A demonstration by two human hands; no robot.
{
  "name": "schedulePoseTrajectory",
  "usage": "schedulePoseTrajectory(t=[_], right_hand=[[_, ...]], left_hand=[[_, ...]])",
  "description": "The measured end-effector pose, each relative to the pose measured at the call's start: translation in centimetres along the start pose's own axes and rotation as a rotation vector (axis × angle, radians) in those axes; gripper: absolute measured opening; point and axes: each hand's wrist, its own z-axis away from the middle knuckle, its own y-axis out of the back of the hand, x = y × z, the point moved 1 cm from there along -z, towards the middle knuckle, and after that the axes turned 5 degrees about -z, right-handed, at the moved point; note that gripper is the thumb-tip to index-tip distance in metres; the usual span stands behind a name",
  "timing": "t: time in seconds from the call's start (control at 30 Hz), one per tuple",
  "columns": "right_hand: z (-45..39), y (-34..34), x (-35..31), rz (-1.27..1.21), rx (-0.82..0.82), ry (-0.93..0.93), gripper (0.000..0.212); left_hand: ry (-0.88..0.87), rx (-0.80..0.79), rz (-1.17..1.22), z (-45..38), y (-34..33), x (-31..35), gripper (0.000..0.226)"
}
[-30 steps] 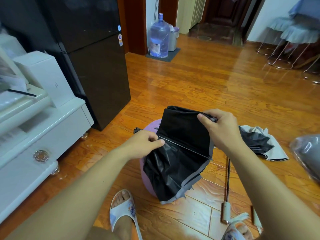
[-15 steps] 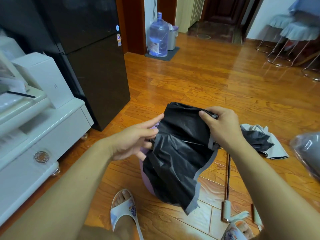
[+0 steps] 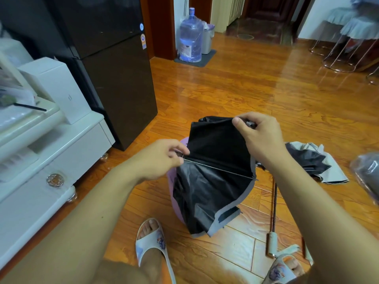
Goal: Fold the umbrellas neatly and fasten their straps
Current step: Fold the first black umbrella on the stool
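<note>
Above the wooden floor [image 3: 235, 83], between the person's knees, a black umbrella [image 3: 213, 181] with a grey hem is hanging half folded, its purple outer side showing at the lower left. The left hand [image 3: 158, 160] is pinching the end of a thin metal rib [image 3: 217, 168] at the canopy's left edge, while the right hand [image 3: 260, 138] is gripping the top fold of fabric between thumb and curled fingers. A grey strap [image 3: 227, 217] is dangling from the lower hem. To the right, a second umbrella [image 3: 313, 162], grey and white, is lying crumpled on the floor, its shaft [image 3: 273, 214] running toward the person's sandalled right foot [image 3: 285, 269].
</note>
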Motion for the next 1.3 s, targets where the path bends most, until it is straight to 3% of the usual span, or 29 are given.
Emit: schedulePoseTrajectory(t=[0.1,0.3,0.4,0.5,0.63,0.7,0.8,0.9,1.03,1.17,1.3], right_hand=[[1.6,-1.0,-0.2,0.059,-0.156,0.134,0.019],[2.4,-1.1,0.3,0.254,-0.249,0.406,0.022],[2.6,-0.8,0.0,0.314,-0.315,0.373,0.03],[4.1,-1.1,-1.8,0.376,-0.486,0.238,0.02],[6.5,-1.9,-3.5,0.603,-0.586,0.177,0.077],[6.8,-1.9,-3.5,0.719,-0.594,0.203,0.084],[6.2,-1.6,-3.0,0.801,-0.596,0.248,0.053],[5.4,-1.3,-2.2,0.695,-0.61,0.309,0.024],[4.4,-0.8,-1.1,0.566,-0.553,0.351,0.022],[3.6,-0.7,-0.6,0.508,-0.504,0.37,0.021],[3.0,-0.5,-0.1,0.445,-0.45,0.338,0.018]], left_hand=[[-0.045,0.094,0.195,0.1,0.1,0.7,0.016],[-0.133,0.019,0.286,0.9,0.0,1.4,0.035],[-0.118,0.086,0.261,0.6,-0.2,1.5,0.032],[-0.043,0.123,0.3,0.4,-0.6,2.0,0.023],[0.039,0.115,0.392,0.1,-0.8,2.6,0.027],[0.043,0.097,0.435,0.2,-0.5,2.9,0.037],[0.033,0.029,0.51,0.5,0.0,2.8,0.054],[0.028,0.038,0.502,0.6,0.2,2.4,0.053],[-0.038,0.047,0.411,0.7,-0.3,1.9,0.044],[-0.176,-0.012,0.227,0.8,-1.0,1.6,0.055],[-0.304,0.141,0.143,0.8,-1.5,2.6,0.05]])
